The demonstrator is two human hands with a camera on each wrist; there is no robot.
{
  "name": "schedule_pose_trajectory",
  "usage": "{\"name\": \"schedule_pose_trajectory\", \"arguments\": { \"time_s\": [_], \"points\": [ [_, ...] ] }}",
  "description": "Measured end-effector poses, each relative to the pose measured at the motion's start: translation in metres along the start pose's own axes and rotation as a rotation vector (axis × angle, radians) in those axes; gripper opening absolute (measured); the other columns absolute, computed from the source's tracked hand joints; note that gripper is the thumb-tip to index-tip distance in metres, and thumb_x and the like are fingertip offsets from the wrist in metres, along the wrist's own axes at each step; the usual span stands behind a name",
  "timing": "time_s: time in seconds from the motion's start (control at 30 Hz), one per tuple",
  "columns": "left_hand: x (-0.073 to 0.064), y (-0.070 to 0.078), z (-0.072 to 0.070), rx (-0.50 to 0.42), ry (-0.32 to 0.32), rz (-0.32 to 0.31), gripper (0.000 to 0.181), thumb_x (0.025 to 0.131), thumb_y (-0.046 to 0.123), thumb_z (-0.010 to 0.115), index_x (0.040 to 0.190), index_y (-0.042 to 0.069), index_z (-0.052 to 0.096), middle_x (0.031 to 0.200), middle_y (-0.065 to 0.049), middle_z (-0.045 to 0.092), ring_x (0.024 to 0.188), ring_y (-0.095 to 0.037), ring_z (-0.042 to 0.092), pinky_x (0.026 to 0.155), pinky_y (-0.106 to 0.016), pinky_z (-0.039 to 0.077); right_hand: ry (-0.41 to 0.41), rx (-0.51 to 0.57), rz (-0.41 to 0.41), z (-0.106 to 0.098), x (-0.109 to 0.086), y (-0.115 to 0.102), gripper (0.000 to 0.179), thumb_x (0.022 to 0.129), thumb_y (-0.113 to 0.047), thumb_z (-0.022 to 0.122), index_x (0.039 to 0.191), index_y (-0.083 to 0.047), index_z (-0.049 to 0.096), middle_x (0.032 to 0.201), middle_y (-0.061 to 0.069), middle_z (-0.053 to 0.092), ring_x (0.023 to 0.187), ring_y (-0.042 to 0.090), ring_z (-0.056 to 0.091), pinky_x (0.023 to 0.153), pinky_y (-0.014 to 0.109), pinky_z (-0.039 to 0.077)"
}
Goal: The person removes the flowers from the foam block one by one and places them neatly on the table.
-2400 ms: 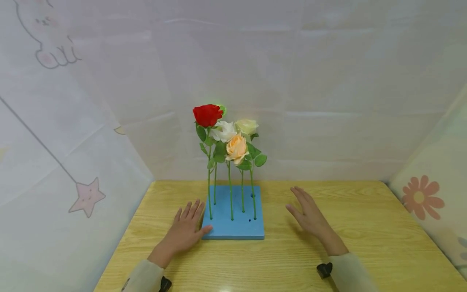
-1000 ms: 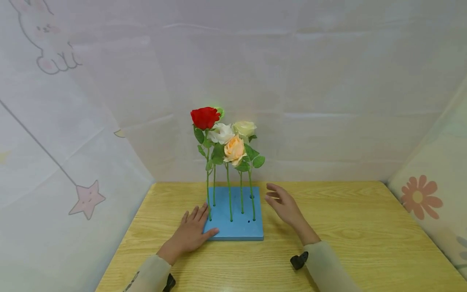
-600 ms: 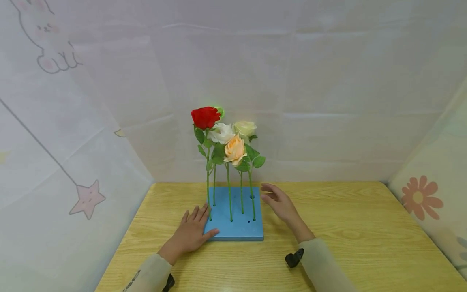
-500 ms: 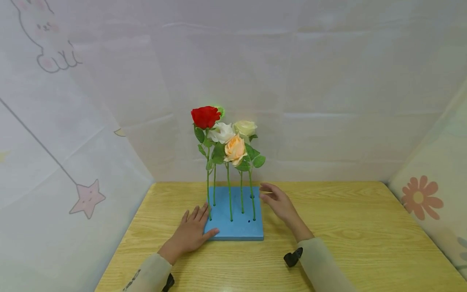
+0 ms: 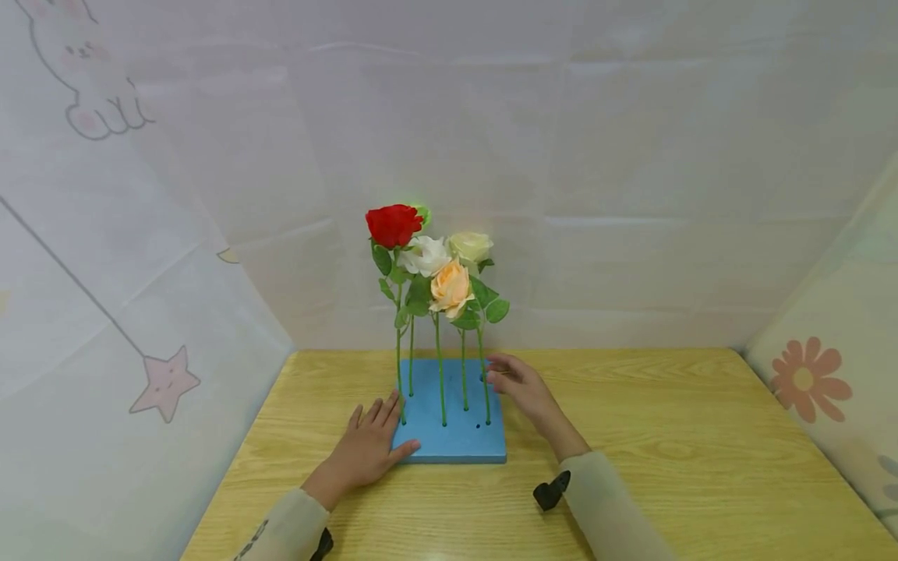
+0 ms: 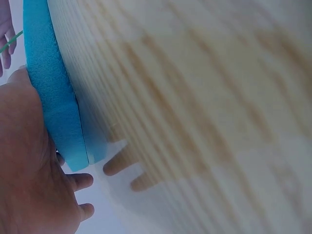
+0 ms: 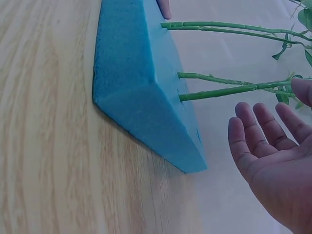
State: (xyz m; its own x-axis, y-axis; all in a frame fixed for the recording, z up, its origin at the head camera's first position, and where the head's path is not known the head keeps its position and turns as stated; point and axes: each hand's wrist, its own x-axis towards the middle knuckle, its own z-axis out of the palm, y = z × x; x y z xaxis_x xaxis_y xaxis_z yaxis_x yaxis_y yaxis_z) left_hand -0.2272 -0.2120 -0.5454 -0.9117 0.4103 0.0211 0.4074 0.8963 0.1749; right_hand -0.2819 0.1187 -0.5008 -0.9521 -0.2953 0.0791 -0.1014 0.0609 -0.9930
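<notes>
Left hand (image 5: 359,452) outspread, a person in the head view rests it on the left edge of a flat blue board (image 5: 449,447), which lies on the wood-grained counter (image 5: 645,436) and holds five slim green stems (image 5: 441,374) roughly upright. Above them crowd a full red rose (image 5: 394,226), a white rose (image 5: 426,257), a pale yellow rose (image 5: 471,247) and a ruffled peach rose (image 5: 451,287); behind the red one, only a bright green edge (image 5: 424,214) shows. The right hand (image 5: 528,392), relaxed and gripping nothing, is beside the rightmost stem; whether it touches, I cannot tell. From the left wrist, the board's side looks grainy, the left hand is cropped and the counter blurs. From the right wrist, the frame cuts off the stems, some leaves (image 7: 305,18) and the right hand's thumb.
</notes>
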Motion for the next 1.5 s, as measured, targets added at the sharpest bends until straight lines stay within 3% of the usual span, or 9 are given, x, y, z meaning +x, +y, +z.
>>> {"name": "schedule_pose_trajectory", "arguments": {
  "time_s": [0.17,0.4,0.63,0.77,0.93,1.2,1.5],
  "points": [
    [0.0,0.0,-0.001,0.004,-0.009,-0.003,0.093,0.098,0.075,0.031,0.164,0.011,0.014,0.17,-0.007,0.007,0.151,-0.041,0.025,0.118,-0.067,0.016,-0.022,0.015,0.01,0.002,0.003,0.0,0.05,0.102,-0.033,0.064,0.145,-0.009,0.054,0.137,0.021,0.058,0.121,0.031,0.061,0.103,0.046,0.05],
    [0.0,0.0,0.0,0.001,-0.013,-0.002,0.093,0.099,0.075,0.03,0.164,0.01,0.014,0.171,-0.008,0.007,0.151,-0.041,0.024,0.118,-0.067,0.015,-0.041,0.032,0.01,0.006,0.005,0.001,0.051,0.103,-0.031,0.062,0.146,-0.005,0.051,0.133,0.025,0.059,0.122,0.041,0.06,0.103,0.047,0.051],
    [0.001,0.0,0.001,0.0,-0.008,-0.001,0.094,0.099,0.075,0.03,0.164,0.01,0.014,0.171,-0.007,0.007,0.151,-0.041,0.024,0.118,-0.067,0.015,-0.048,0.04,0.015,0.01,0.007,0.001,0.056,0.104,-0.027,0.061,0.15,0.0,0.044,0.13,0.022,0.063,0.113,0.029,0.067,0.1,0.045,0.053],
    [0.001,-0.001,0.001,0.003,0.0,0.001,0.093,0.099,0.075,0.03,0.164,0.01,0.014,0.171,-0.008,0.007,0.151,-0.041,0.024,0.118,-0.068,0.016,-0.053,0.063,0.012,0.011,0.007,0.0,0.055,0.104,-0.024,0.061,0.15,0.001,0.043,0.127,0.023,0.064,0.113,0.031,0.067,0.1,0.047,0.053],
    [0.001,0.0,0.002,0.003,-0.001,-0.002,0.093,0.099,0.075,0.03,0.164,0.01,0.014,0.171,-0.007,0.007,0.151,-0.041,0.025,0.118,-0.067,0.016,-0.046,0.088,0.017,0.014,0.006,-0.001,0.049,0.105,-0.02,0.06,0.148,-0.002,0.048,0.122,0.02,0.067,0.111,0.032,0.068,0.099,0.05,0.053],
    [0.0,0.001,0.002,0.005,-0.007,-0.005,0.094,0.099,0.075,0.029,0.164,0.01,0.013,0.171,-0.006,0.006,0.151,-0.041,0.025,0.118,-0.067,0.016,-0.048,0.112,0.013,0.016,0.004,0.0,0.042,0.105,-0.016,0.058,0.145,-0.002,0.053,0.123,0.028,0.063,0.107,0.031,0.068,0.098,0.051,0.053],
    [-0.002,0.003,-0.001,-0.017,0.029,0.014,0.093,0.1,0.072,0.035,0.163,0.006,0.019,0.17,-0.012,0.014,0.147,-0.044,0.032,0.116,-0.07,0.018,-0.027,0.137,-0.003,0.018,0.004,-0.002,0.034,0.105,-0.012,0.057,0.137,-0.003,0.059,0.116,0.026,0.065,0.104,0.032,0.068,0.097,0.055,0.053]
  ]
}}
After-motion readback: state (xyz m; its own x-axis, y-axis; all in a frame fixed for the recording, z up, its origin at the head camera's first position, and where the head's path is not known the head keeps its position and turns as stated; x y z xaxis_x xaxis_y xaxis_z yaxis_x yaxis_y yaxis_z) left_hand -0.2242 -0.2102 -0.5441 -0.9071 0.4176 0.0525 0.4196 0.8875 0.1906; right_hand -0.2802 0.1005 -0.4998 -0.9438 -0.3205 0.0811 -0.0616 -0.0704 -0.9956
